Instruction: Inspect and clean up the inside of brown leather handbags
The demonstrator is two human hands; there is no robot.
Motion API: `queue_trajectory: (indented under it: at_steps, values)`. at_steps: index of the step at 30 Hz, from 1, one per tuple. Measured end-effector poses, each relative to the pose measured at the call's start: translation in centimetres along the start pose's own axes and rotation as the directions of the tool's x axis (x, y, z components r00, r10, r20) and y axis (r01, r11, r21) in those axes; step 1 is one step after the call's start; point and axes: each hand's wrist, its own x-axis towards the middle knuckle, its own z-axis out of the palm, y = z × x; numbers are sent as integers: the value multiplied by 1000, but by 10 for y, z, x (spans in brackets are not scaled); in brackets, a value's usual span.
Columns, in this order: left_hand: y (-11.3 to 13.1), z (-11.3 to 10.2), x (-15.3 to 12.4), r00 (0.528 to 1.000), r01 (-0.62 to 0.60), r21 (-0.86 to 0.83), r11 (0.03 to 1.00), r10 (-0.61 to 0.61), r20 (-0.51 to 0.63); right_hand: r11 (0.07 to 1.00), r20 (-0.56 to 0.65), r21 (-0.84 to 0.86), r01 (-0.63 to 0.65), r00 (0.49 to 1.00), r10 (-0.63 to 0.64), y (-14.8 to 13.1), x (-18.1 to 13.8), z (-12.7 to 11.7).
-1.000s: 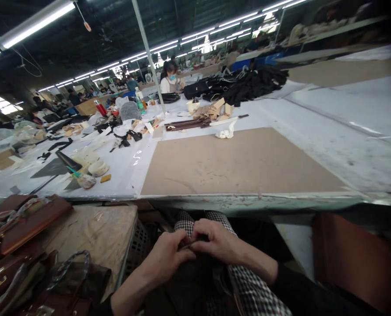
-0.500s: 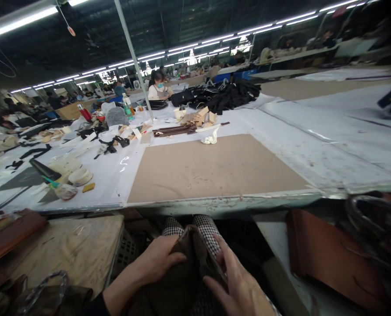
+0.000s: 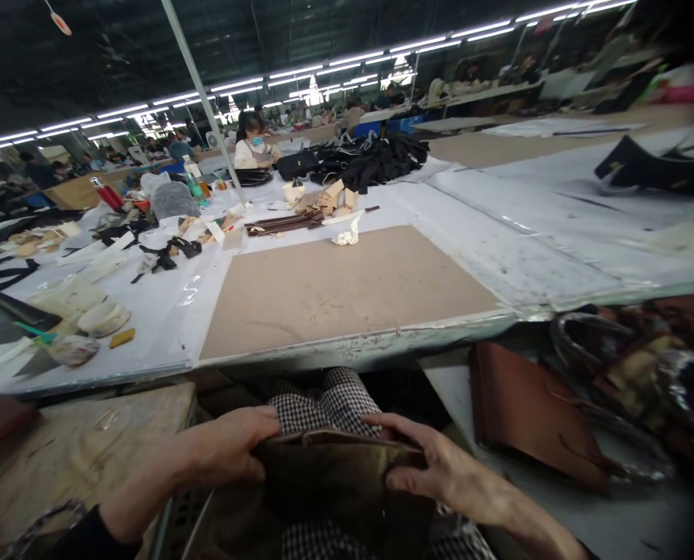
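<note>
A dark brown leather bag piece [image 3: 335,482] lies across my lap, over checked trousers [image 3: 324,400]. My left hand [image 3: 230,443] grips its left end, fingers curled over the top edge. My right hand [image 3: 434,470] holds the right end, thumb on the front and fingers behind. Both hands sit below the near edge of the worktable [image 3: 359,354].
A brown cardboard sheet [image 3: 341,288] covers the table ahead. Tape rolls and tools [image 3: 90,323] lie at left, brown straps and a white rag [image 3: 347,229] farther back. Brown leather bags [image 3: 527,412] are piled at right, a wooden side surface [image 3: 72,451] at left. A masked person [image 3: 252,144] works far behind.
The view has swung to the right. My hands moved apart from a close pinch at the lap and now hold the bag piece spread wide by its two ends.
</note>
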Motion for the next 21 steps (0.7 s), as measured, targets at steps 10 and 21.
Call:
queue_trajectory:
  at_steps: [10, 21]
  values:
    - [30, 9, 33, 988, -107, -136, 985, 90, -127, 950, -204, -170, 260, 934, -292, 16, -7, 10]
    - [18, 15, 44, 974, -112, -188, 976, 70, -214, 871, -266, -395, 292, 872, -412, 21, -4, 18]
